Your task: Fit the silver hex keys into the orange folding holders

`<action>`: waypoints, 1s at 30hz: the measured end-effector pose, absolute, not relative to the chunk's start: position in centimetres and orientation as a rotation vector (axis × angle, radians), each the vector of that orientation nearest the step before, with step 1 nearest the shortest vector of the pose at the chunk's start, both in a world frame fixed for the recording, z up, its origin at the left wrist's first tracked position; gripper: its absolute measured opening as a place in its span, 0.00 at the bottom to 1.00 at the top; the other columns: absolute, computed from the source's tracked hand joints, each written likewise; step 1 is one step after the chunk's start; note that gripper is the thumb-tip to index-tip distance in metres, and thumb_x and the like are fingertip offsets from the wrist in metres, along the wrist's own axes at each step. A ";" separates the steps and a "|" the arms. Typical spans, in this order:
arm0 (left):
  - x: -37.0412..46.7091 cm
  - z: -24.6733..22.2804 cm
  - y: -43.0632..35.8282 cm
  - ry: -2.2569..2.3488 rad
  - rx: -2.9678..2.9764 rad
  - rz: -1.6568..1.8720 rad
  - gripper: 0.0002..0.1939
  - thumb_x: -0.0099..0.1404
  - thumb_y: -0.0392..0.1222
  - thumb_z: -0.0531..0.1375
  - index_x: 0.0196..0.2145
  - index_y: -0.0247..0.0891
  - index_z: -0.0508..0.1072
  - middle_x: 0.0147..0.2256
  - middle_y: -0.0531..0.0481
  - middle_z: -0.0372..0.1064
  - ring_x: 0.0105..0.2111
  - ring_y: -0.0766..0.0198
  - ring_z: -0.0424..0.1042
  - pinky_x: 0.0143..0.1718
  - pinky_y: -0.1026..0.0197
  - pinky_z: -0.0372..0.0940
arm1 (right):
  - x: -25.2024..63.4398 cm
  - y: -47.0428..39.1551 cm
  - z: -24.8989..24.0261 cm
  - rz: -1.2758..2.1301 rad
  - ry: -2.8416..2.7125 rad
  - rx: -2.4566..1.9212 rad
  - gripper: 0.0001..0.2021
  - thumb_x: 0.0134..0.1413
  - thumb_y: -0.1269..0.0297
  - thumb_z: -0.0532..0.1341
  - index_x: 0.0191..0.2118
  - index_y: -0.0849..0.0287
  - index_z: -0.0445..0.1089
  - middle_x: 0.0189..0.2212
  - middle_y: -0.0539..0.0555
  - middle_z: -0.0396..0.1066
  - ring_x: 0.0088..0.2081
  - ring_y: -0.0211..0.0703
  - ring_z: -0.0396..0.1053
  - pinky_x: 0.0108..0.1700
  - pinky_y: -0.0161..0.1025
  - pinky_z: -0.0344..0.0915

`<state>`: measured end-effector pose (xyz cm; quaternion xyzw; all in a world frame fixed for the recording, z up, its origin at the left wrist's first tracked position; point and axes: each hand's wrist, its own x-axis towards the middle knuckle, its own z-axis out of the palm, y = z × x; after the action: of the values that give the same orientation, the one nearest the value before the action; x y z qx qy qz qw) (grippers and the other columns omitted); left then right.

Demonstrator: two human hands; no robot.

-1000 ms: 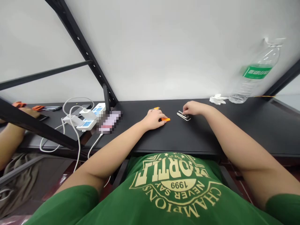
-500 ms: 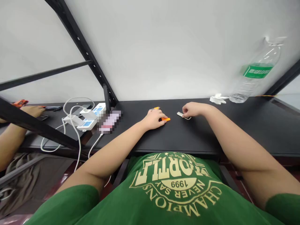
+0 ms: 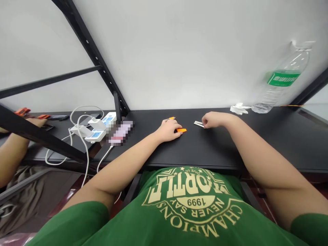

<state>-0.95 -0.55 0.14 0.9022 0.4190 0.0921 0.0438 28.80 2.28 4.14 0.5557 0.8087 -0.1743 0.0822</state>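
As slim, pale, metallic-looking rods (image 3: 198,123) jut leftward from the pinching fingertips of the right hand (image 3: 212,119), the handling looks unfinished: they are bunched but not released. Palm down, the left hand (image 3: 169,131) curves over an orange plastic piece (image 3: 182,130), thumb touching it; its firmness I cannot tell.

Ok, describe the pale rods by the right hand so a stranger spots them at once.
On the black tabletop beyond the green shirt, find the right hand. The slim pale rods stick out from its fingertips toward the left hand. Thin, straight and whitish, they differ plainly from the bright orange piece at the left thumb.
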 end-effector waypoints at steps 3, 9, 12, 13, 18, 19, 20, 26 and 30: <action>-1.0 0.2 -0.8 1.277 2.774 0.307 0.18 0.67 0.51 0.59 0.51 0.46 0.79 0.50 0.45 0.75 0.58 0.47 0.68 0.63 0.42 0.55 | 27.8 1.8 4.2 -0.418 2.410 1.641 0.03 0.46 0.67 0.67 0.30 0.55 0.76 0.35 0.56 0.78 0.34 0.51 0.74 0.33 0.42 0.61; -1.0 1.1 -1.4 1.176 2.817 0.235 0.25 0.65 0.49 0.59 0.59 0.46 0.74 0.45 0.45 0.78 0.51 0.48 0.72 0.59 0.42 0.56 | 26.3 0.8 4.9 -0.182 2.300 1.627 0.08 0.49 0.66 0.66 0.37 0.59 0.79 0.37 0.62 0.79 0.34 0.52 0.75 0.34 0.43 0.64; -1.1 1.4 -1.5 1.129 2.829 0.141 0.27 0.64 0.45 0.58 0.60 0.45 0.74 0.42 0.46 0.78 0.49 0.48 0.72 0.57 0.43 0.58 | 26.2 0.9 5.1 -0.128 2.275 1.657 0.10 0.50 0.66 0.66 0.39 0.60 0.80 0.38 0.63 0.79 0.36 0.52 0.75 0.35 0.42 0.64; -1.1 1.5 -1.4 1.117 2.833 0.129 0.27 0.63 0.45 0.58 0.60 0.45 0.74 0.42 0.46 0.78 0.49 0.48 0.72 0.56 0.44 0.58 | 26.3 0.9 5.1 -0.116 2.277 1.667 0.09 0.50 0.66 0.66 0.39 0.60 0.79 0.38 0.63 0.79 0.36 0.52 0.75 0.35 0.42 0.64; -1.2 1.6 -1.0 1.053 2.838 0.145 0.24 0.65 0.44 0.58 0.57 0.43 0.77 0.38 0.47 0.78 0.43 0.53 0.74 0.48 0.52 0.64 | 27.3 1.4 5.2 -0.084 2.342 1.739 0.05 0.50 0.68 0.65 0.35 0.58 0.77 0.36 0.61 0.78 0.33 0.51 0.73 0.33 0.42 0.61; -1.2 1.6 -1.0 1.052 2.834 0.146 0.23 0.66 0.44 0.58 0.56 0.42 0.78 0.37 0.47 0.78 0.42 0.55 0.74 0.45 0.54 0.64 | 27.5 1.4 5.3 -0.116 2.380 1.737 0.05 0.49 0.68 0.64 0.34 0.58 0.76 0.35 0.60 0.78 0.32 0.50 0.72 0.33 0.41 0.61; -1.2 1.6 -0.9 1.056 2.833 0.144 0.21 0.67 0.45 0.58 0.55 0.41 0.79 0.36 0.47 0.78 0.40 0.55 0.74 0.42 0.55 0.65 | 27.7 1.3 5.3 -0.174 2.433 1.716 0.04 0.49 0.68 0.64 0.34 0.57 0.76 0.33 0.58 0.77 0.32 0.49 0.72 0.32 0.41 0.60; -1.3 1.4 -0.7 1.056 2.876 0.168 0.17 0.72 0.49 0.57 0.48 0.39 0.81 0.34 0.46 0.78 0.39 0.55 0.74 0.41 0.55 0.65 | 26.9 0.4 4.9 -0.606 2.639 1.375 0.05 0.50 0.66 0.63 0.33 0.55 0.76 0.36 0.53 0.78 0.33 0.44 0.71 0.33 0.38 0.60; -1.4 1.2 -0.6 1.002 2.951 0.153 0.17 0.74 0.49 0.55 0.46 0.38 0.81 0.35 0.43 0.78 0.39 0.54 0.74 0.41 0.54 0.65 | 25.1 -0.3 4.3 -0.551 2.684 1.251 0.05 0.49 0.68 0.63 0.33 0.55 0.77 0.37 0.54 0.77 0.36 0.46 0.71 0.34 0.38 0.61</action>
<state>-1.39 -0.61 1.21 0.9457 0.3212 0.0490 0.0104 25.09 -0.25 4.33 0.4143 0.8893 -0.1824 0.0649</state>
